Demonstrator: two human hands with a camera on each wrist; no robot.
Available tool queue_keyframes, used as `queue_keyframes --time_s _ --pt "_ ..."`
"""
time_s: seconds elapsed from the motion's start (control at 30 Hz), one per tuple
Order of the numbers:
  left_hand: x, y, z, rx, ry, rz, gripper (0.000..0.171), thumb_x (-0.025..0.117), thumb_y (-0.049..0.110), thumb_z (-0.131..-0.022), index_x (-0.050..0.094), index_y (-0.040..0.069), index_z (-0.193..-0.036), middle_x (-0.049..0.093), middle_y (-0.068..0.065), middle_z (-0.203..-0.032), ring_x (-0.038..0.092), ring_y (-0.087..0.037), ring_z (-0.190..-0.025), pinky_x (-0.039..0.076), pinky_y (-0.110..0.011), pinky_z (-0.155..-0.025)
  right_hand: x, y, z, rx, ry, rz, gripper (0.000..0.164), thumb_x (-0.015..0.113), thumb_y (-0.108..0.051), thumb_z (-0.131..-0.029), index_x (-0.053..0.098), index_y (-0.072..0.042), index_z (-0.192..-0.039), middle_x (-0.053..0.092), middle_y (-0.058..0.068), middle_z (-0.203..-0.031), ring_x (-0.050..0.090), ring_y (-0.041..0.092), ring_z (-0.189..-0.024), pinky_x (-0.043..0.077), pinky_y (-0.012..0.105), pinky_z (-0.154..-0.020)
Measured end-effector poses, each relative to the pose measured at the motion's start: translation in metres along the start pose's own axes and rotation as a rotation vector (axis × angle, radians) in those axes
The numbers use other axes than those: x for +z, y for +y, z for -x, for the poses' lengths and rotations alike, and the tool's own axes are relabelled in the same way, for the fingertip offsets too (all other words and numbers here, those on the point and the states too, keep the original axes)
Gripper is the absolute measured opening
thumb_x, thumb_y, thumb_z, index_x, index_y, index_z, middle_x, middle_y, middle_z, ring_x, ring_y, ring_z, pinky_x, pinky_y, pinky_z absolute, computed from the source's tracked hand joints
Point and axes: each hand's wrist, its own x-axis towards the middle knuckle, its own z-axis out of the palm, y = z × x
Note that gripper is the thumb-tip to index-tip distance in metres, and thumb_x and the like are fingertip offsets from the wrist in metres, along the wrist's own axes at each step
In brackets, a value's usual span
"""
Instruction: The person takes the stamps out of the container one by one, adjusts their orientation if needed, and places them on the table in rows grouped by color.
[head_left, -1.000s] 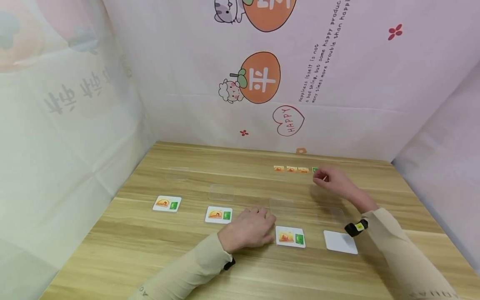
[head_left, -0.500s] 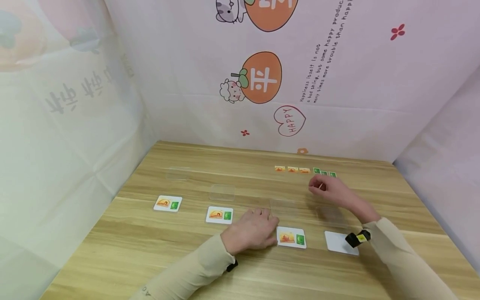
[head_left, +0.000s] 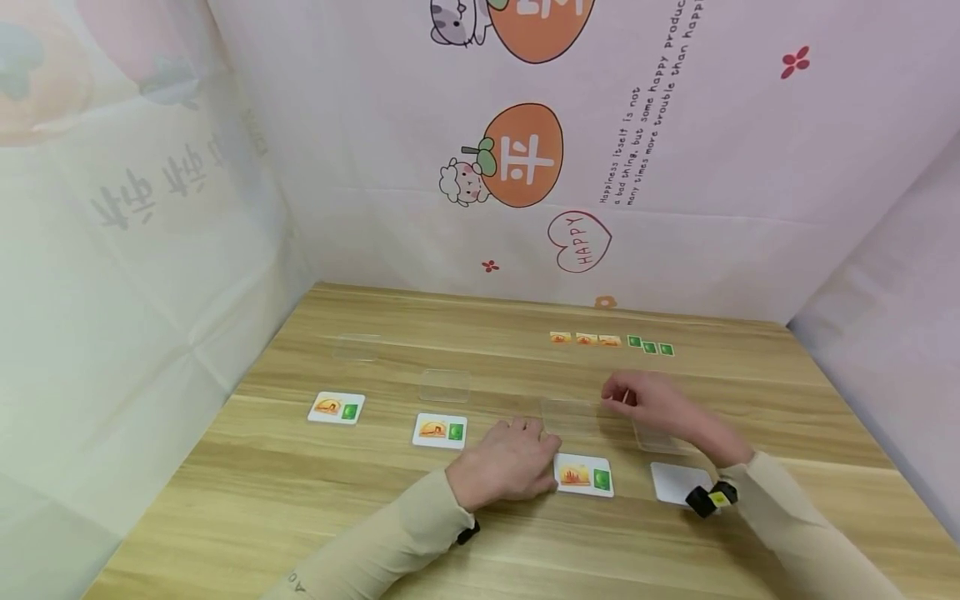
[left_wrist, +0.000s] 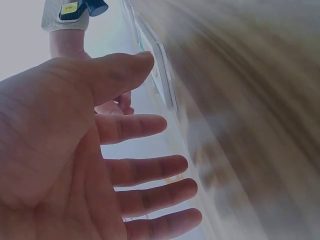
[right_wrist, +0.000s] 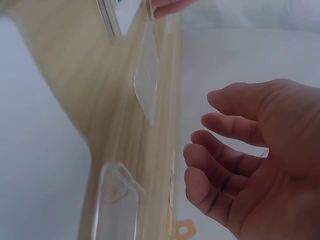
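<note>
My left hand [head_left: 506, 462] rests with relaxed fingers on the table, just left of a white card [head_left: 583, 475] bearing an orange picture and a green square. In the left wrist view its thumb [left_wrist: 122, 72] appears close to that card's edge; nothing is gripped. My right hand [head_left: 648, 406] hovers over a clear plastic piece [head_left: 656, 440], partly hiding it. Its fingers hang loosely curled, and the right wrist view shows a gap between thumb [right_wrist: 240, 97] and fingers, with no object there. A plain white card [head_left: 675, 483] lies below, partly covered by the wrist camera.
Two more picture cards, the far-left card [head_left: 336, 408] and its neighbour [head_left: 439, 431], lie on the wooden table [head_left: 300, 517]. Clear plastic pieces [head_left: 444, 386] lie behind the cards. Small orange tiles [head_left: 587, 339] and green tiles [head_left: 649, 347] sit near the printed back curtain [head_left: 412, 208].
My right hand has drawn back from the green tiles toward me and slightly left, uncovering them. The left hand has stayed almost still beside the picture card.
</note>
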Motion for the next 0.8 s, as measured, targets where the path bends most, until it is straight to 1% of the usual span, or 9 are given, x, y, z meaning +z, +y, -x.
queue_keyframes --time_s 0.17,0.3,0.4,0.5,0.67,0.8 --pt "0.000 0.002 0.000 0.001 -0.004 -0.009 0.043 0.059 0.056 -0.091 0.059 0.025 -0.120 0.060 0.000 -0.119 0.057 -0.016 -0.108 0.050 -0.034 -0.089 0.009 -0.007 0.002 -0.028 -0.023 -0.014 0.007 0.067 -0.023 -0.094 0.067 -0.016 -0.093 0.061 -0.009 -0.080 0.051 0.004 -0.070 0.044 0.021 -0.060" --pt "0.000 0.003 0.000 0.003 0.001 -0.022 0.043 0.059 0.057 -0.091 0.060 0.026 -0.120 0.060 0.000 -0.118 0.057 -0.015 -0.106 0.050 -0.033 -0.088 0.013 -0.012 0.004 -0.044 -0.028 -0.031 0.005 0.069 -0.023 -0.092 0.066 -0.018 -0.091 0.059 -0.011 -0.078 0.050 0.004 -0.068 0.044 0.020 -0.058" --pt "0.000 0.003 0.000 0.004 0.006 -0.027 0.044 0.059 0.057 -0.091 0.059 0.025 -0.122 0.060 0.000 -0.120 0.057 -0.016 -0.109 0.050 -0.034 -0.089 0.015 -0.016 0.007 -0.066 -0.040 -0.057 0.005 0.070 -0.022 -0.092 0.066 -0.020 -0.089 0.059 -0.011 -0.077 0.051 0.004 -0.068 0.044 0.020 -0.057" --pt "0.000 0.003 0.000 0.005 0.011 -0.021 0.044 0.059 0.056 -0.091 0.059 0.025 -0.123 0.060 -0.001 -0.122 0.057 -0.017 -0.111 0.051 -0.035 -0.090 0.016 -0.020 0.009 -0.079 -0.079 -0.076 0.005 0.068 -0.022 -0.093 0.064 -0.021 -0.089 0.059 -0.011 -0.078 0.051 0.004 -0.069 0.045 0.021 -0.058" --pt "0.000 0.003 0.000 0.007 0.011 -0.020 0.044 0.059 0.056 -0.091 0.060 0.025 -0.121 0.060 0.000 -0.119 0.058 -0.016 -0.108 0.051 -0.034 -0.089 0.021 -0.024 0.012 -0.105 -0.117 -0.059 0.005 0.068 -0.026 -0.093 0.064 -0.025 -0.091 0.058 -0.013 -0.079 0.050 0.002 -0.071 0.045 0.020 -0.060" --pt "-0.002 0.003 0.000 0.001 -0.004 -0.015 0.044 0.059 0.056 -0.092 0.060 0.025 -0.123 0.060 -0.001 -0.122 0.057 -0.017 -0.111 0.051 -0.036 -0.090 0.026 -0.027 0.013 -0.122 -0.147 -0.035 0.007 0.069 -0.027 -0.092 0.063 -0.029 -0.090 0.057 -0.015 -0.080 0.050 0.001 -0.072 0.046 0.020 -0.062"
